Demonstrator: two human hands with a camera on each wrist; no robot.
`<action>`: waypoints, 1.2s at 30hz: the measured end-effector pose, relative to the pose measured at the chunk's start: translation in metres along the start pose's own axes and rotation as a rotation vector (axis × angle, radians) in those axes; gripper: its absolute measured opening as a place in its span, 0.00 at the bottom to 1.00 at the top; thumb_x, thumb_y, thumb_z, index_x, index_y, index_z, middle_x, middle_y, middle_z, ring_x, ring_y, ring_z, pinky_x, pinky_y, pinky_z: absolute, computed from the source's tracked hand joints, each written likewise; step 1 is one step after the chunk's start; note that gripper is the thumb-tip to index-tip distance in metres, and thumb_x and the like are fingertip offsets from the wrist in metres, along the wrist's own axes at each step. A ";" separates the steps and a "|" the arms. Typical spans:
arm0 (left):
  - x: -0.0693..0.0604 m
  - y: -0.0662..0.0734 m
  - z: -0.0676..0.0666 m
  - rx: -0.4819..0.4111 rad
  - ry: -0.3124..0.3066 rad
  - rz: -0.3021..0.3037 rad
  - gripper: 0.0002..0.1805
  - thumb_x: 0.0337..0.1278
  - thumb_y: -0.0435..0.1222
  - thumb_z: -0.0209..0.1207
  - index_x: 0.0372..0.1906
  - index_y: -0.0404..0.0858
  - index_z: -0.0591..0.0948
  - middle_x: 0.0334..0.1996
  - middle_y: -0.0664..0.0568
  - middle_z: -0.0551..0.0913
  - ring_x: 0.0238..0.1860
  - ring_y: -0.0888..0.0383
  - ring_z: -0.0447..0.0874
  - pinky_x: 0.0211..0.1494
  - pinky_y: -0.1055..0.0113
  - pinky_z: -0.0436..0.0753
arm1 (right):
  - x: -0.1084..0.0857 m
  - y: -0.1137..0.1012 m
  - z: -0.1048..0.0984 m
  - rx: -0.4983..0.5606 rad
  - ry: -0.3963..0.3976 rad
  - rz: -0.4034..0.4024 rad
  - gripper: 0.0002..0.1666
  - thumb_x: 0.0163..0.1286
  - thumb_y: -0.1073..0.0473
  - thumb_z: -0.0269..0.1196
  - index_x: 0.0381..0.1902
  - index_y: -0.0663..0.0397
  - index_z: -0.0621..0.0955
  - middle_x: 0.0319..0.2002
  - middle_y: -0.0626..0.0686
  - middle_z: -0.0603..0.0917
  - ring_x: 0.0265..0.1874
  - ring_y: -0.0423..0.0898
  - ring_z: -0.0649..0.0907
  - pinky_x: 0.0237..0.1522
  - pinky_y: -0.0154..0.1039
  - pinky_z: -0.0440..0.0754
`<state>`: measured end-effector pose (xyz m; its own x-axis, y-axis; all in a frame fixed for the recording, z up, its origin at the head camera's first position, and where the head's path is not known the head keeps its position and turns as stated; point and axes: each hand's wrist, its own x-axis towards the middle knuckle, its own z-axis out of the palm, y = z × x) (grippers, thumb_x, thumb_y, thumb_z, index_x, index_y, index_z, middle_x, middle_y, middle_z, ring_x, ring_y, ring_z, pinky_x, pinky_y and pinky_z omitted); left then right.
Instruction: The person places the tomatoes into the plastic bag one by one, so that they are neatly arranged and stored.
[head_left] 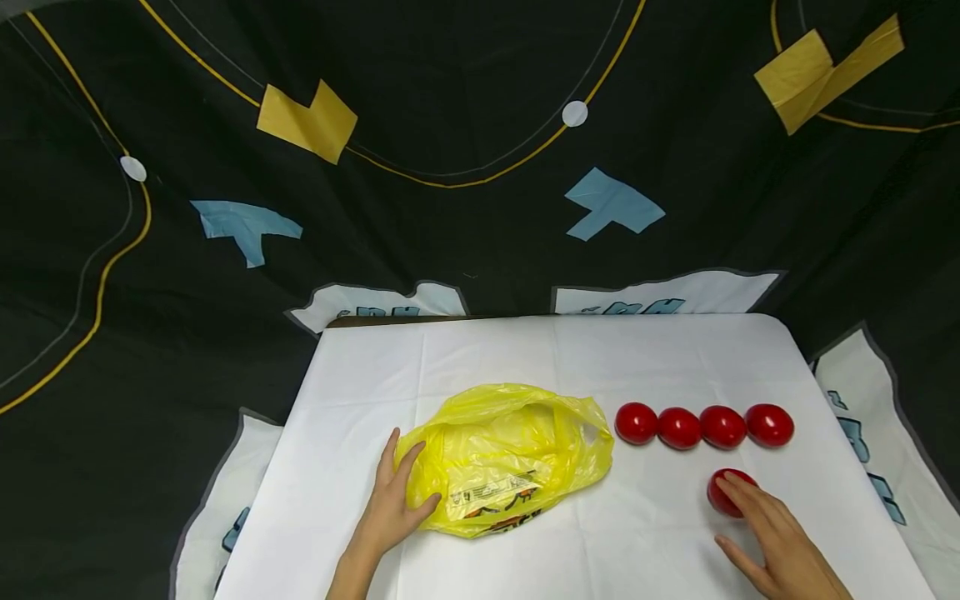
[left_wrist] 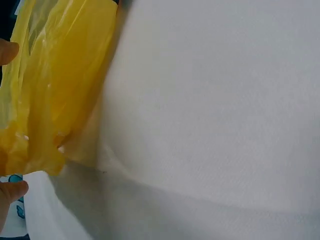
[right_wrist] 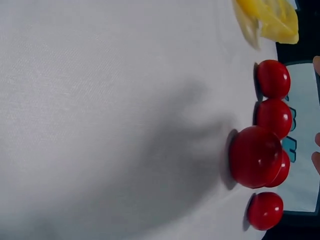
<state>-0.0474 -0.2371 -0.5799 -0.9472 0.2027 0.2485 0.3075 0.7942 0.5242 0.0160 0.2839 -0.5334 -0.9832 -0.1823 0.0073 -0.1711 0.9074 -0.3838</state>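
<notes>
A crumpled yellow plastic bag (head_left: pixel 510 467) lies on the table, its mouth gaping toward the right. My left hand (head_left: pixel 396 500) is at its left edge, fingers and thumb spread against the plastic. In the left wrist view, parts of the fingers (left_wrist: pixel 7 52) show beside the bag (left_wrist: pixel 65 80). On the right, my right hand (head_left: pixel 780 537) reaches over a single glossy red ball (head_left: pixel 722 493), fingertips at its top. The right wrist view shows this ball (right_wrist: pixel 255 157) resting on the cloth, with only bits of fingers at the frame's edge.
Several similar red balls (head_left: pixel 679 428) stand in a row behind the single one, right of the bag. A white cloth (head_left: pixel 360 375) covers the table. Behind hangs a black fabric backdrop (head_left: pixel 450 242) with printed yellow lines and pasted shapes.
</notes>
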 end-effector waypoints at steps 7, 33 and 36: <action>0.001 -0.006 0.005 -0.089 -0.041 -0.101 0.46 0.41 0.44 0.73 0.68 0.43 0.65 0.73 0.39 0.42 0.66 0.34 0.58 0.55 0.41 0.74 | 0.001 0.009 0.007 0.012 0.077 0.024 0.56 0.47 0.51 0.76 0.69 0.57 0.60 0.62 0.63 0.66 0.55 0.61 0.66 0.44 0.66 0.74; -0.006 -0.022 0.029 -0.208 -0.060 -0.318 0.49 0.39 0.48 0.72 0.70 0.46 0.62 0.67 0.36 0.57 0.66 0.34 0.59 0.62 0.37 0.64 | 0.019 0.054 0.042 0.336 -0.033 0.439 0.63 0.56 0.43 0.70 0.72 0.65 0.45 0.63 0.74 0.56 0.57 0.71 0.64 0.53 0.66 0.67; -0.007 -0.022 0.030 -0.229 -0.059 -0.323 0.49 0.39 0.49 0.72 0.70 0.47 0.62 0.65 0.39 0.59 0.65 0.36 0.61 0.62 0.36 0.64 | 0.022 0.055 0.049 0.383 -0.022 0.493 0.63 0.56 0.43 0.70 0.72 0.64 0.45 0.65 0.74 0.55 0.60 0.71 0.62 0.55 0.66 0.66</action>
<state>-0.0509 -0.2390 -0.6178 -1.0000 0.0015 -0.0023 -0.0007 0.6752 0.7376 -0.0122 0.3109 -0.5999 -0.9385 0.2121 -0.2724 0.3414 0.6876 -0.6408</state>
